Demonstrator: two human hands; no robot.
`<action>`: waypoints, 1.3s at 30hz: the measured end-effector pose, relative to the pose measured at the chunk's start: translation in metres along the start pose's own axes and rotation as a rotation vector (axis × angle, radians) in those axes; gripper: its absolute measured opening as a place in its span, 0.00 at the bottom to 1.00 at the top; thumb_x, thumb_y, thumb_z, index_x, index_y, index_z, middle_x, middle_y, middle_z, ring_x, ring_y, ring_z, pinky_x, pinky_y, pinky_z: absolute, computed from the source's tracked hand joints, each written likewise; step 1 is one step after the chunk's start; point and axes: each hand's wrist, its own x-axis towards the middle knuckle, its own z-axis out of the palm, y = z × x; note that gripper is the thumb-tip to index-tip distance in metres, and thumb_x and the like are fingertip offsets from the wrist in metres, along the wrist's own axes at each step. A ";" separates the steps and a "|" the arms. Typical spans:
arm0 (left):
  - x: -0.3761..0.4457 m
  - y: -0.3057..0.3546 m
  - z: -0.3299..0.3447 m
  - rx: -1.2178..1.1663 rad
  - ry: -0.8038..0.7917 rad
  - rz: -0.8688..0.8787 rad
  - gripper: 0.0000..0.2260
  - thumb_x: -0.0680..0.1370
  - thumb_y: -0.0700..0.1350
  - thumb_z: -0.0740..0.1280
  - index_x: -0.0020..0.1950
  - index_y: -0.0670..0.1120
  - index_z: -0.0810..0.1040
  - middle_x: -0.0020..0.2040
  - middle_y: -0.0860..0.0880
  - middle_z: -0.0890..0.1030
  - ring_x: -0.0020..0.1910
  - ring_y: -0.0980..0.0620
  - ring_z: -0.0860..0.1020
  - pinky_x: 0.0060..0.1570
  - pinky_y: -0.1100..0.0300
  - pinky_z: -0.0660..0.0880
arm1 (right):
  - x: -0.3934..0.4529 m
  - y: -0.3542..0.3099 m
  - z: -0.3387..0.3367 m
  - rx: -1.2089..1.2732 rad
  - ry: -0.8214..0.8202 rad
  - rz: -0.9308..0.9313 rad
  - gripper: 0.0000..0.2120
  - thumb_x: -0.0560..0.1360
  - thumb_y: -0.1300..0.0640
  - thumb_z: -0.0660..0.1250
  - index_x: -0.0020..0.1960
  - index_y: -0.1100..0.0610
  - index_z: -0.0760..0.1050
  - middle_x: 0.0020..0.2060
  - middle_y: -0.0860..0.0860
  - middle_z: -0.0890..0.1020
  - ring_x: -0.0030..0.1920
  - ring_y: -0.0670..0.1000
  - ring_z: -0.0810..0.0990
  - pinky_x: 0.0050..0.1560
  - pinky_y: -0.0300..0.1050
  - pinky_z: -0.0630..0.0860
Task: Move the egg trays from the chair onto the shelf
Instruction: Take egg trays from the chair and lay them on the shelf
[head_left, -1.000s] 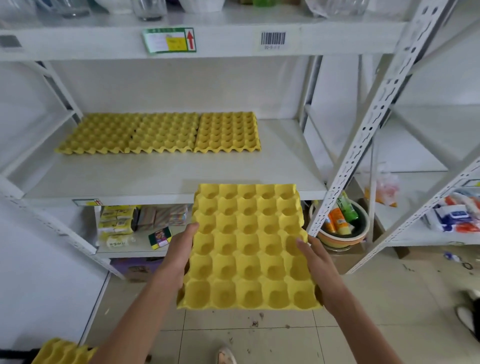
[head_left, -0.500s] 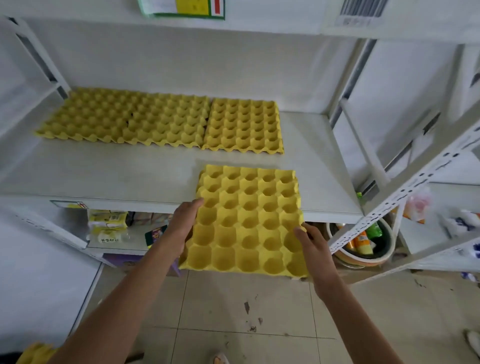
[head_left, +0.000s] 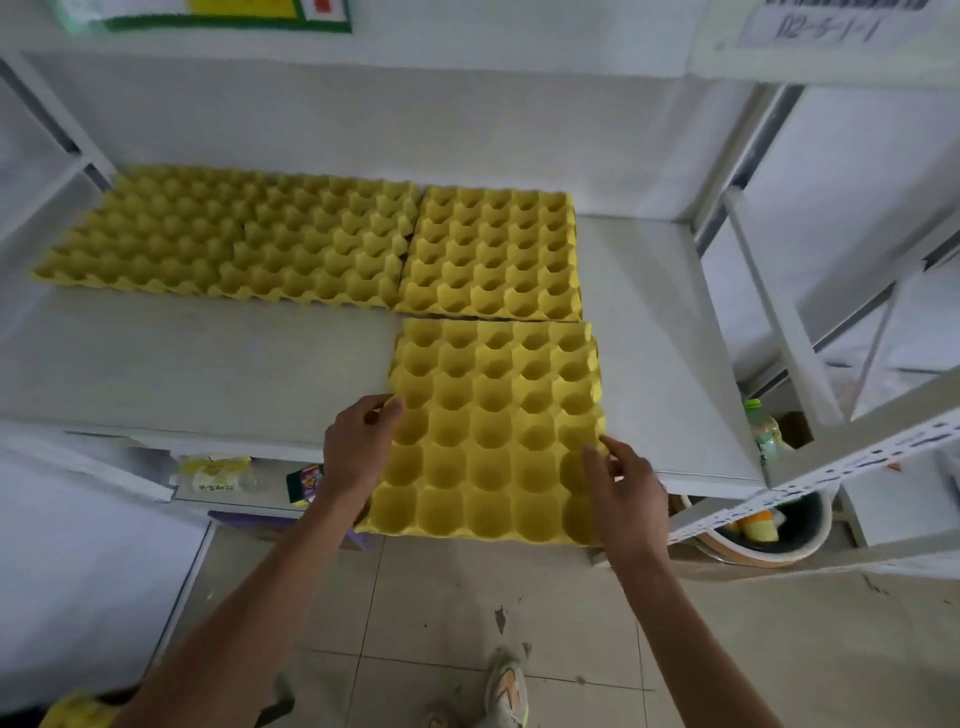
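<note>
Yellow moulded-pulp egg tray (head_left: 493, 431) with round cups lies partly on the white metal shelf (head_left: 208, 374), its far edge almost against the row of yellow egg trays (head_left: 322, 244) at the back, while its near rows hang over the front lip of the shelf. The left hand (head_left: 358, 447) holds the left edge, thumb and fingers curled on the rim. The right hand (head_left: 628, 488) touches the right edge with loosely bent fingers; whether it really pinches the rim I cannot tell. To do this step well, I think the tray should be pushed forward evenly with both hands, flat on the shelf, until its front edge passes the lip, keeping it parallel to the tray behind so the edges meet without one climbing over the other. One-sided pressure would probably turn it. A yellow corner at the bottom left (head_left: 78, 712) may be another tray waiting.
</note>
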 end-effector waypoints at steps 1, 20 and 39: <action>0.004 0.001 0.003 0.028 0.014 0.010 0.18 0.83 0.59 0.63 0.63 0.50 0.84 0.49 0.54 0.84 0.50 0.51 0.82 0.51 0.51 0.79 | 0.004 -0.004 0.002 -0.061 0.026 -0.017 0.21 0.82 0.42 0.62 0.69 0.50 0.79 0.54 0.54 0.84 0.51 0.54 0.81 0.45 0.49 0.76; 0.018 -0.014 -0.011 0.125 0.078 0.165 0.17 0.84 0.57 0.62 0.63 0.51 0.85 0.45 0.48 0.80 0.43 0.56 0.77 0.41 0.66 0.69 | -0.004 -0.001 0.027 -0.267 0.028 -0.062 0.23 0.83 0.39 0.57 0.70 0.49 0.78 0.56 0.52 0.72 0.44 0.50 0.73 0.38 0.43 0.70; 0.023 -0.048 -0.081 -0.492 -0.329 -0.323 0.24 0.72 0.60 0.76 0.66 0.57 0.78 0.49 0.43 0.88 0.37 0.45 0.86 0.42 0.48 0.83 | 0.050 -0.022 -0.013 -0.406 -0.391 -0.518 0.11 0.80 0.46 0.69 0.58 0.50 0.77 0.48 0.48 0.81 0.43 0.49 0.81 0.48 0.53 0.81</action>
